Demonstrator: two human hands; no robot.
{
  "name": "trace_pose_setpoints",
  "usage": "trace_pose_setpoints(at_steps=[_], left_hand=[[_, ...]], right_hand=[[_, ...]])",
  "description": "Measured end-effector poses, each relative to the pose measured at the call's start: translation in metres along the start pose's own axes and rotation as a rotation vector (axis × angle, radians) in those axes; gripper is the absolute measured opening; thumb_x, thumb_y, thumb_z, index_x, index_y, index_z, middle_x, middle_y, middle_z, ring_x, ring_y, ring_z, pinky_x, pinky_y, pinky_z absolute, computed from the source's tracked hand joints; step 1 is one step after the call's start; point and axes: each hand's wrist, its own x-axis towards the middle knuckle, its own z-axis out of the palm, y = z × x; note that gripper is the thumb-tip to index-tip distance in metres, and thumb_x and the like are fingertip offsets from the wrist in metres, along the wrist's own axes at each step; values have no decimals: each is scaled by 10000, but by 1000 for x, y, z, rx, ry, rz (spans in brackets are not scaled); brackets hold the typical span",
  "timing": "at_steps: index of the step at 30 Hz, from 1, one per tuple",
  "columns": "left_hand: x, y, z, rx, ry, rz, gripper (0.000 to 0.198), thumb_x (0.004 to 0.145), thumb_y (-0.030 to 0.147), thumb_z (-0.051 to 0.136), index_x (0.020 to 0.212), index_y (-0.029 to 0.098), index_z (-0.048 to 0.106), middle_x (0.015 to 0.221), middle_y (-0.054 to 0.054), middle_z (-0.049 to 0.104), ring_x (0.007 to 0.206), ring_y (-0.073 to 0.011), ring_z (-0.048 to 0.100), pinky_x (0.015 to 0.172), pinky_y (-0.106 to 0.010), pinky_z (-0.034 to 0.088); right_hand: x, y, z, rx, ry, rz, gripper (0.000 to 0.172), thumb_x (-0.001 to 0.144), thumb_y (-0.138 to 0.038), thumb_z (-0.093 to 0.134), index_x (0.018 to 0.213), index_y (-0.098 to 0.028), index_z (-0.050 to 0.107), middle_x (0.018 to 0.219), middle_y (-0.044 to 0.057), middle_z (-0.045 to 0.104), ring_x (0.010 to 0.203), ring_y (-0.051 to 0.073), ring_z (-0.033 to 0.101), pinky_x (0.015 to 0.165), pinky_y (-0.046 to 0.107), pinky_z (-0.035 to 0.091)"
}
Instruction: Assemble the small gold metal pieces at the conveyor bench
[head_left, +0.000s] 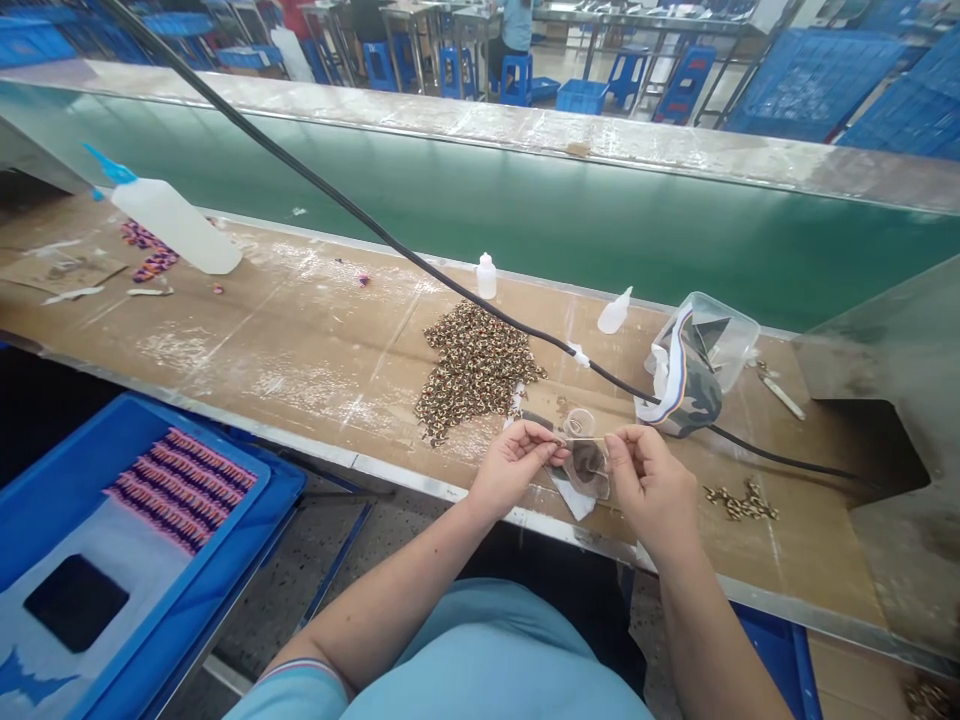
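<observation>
My left hand (pixel 517 462) is closed in a pinch over the front of the workbench. What sits in its fingertips is too small to make out. My right hand (pixel 654 488), also closed, grips one end of a thin pale stick (pixel 592 439) that points toward the left fingertips. Beneath the two hands are a small clear plastic dish (pixel 589 485) with something dark in it and a white scrap of paper (pixel 574 497). Left of the hands lies a heap of small gold-and-black pieces (pixel 476 370); a smaller group of similar pieces (pixel 744 500) lies to the right.
A black cable (pixel 360 215) crosses above the cardboard-covered bench (pixel 300 300). Behind stand a small white bottle (pixel 486 277) and a clear box (pixel 739 335) with a camouflage cloth piece (pixel 694 400). A large bottle (pixel 176 228) leans at left; a blue tray (pixel 259 478) is below.
</observation>
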Motion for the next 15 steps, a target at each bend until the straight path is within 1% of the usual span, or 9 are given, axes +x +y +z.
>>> trace_pose_setpoints(at_steps=[4,8,12,15], left_hand=[[0,0,0,0,-2,-1,301,630,327,794,739,143,582,683,-11,679,659,-132,674,717,-279,551],[0,1,1,-5,-5,-10,312,618,331,801,736,143,582,681,-7,678,657,-129,676,705,-263,549],[0,1,0,14,-3,-11,299,631,323,794,740,144,581,684,-11,682,658,-132,677,715,-274,551],[0,1,0,22,1,-7,300,636,326,791,748,142,581,704,-22,690,667,-136,679,722,-284,554]], right_hand=[[-1,-4,1,22,-36,-2,395,882,-557,364,804,-213,544,573,-4,623,498,142,583,503,242,402],[0,-3,4,-3,-37,-16,383,880,-544,368,794,-213,543,553,-12,616,483,139,580,495,237,392],[-1,-2,3,-3,-41,-33,363,884,-525,376,793,-215,542,543,-24,608,470,129,573,488,225,384],[-1,0,1,-8,8,-25,367,890,-524,377,804,-213,553,563,-23,615,475,123,571,496,217,385]])
